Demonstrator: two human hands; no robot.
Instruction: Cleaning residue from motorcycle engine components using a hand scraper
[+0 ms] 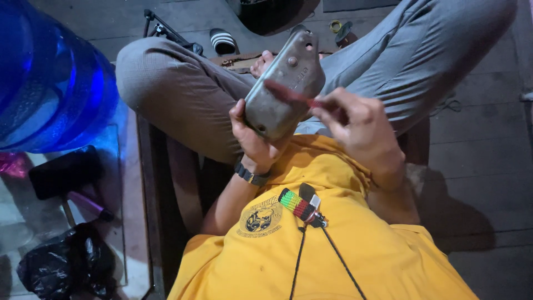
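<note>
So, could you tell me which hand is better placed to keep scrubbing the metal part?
The right hand: it holds the red brush against the grey metal part, which the left hand cradles from below.

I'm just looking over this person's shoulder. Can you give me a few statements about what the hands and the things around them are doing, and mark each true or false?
1. The left hand holds a grey metal part from below. True.
2. The right hand holds a red toothbrush against the metal part. True.
3. The metal part lies flat on the wooden floor. False: it is held up over the person's crossed legs.
4. A large blue water bottle stands at the left. True.
5. The person wears a green shirt. False: the shirt is yellow.
6. Both wrists are bare. False: a dark wristband sits on the left wrist.
</note>
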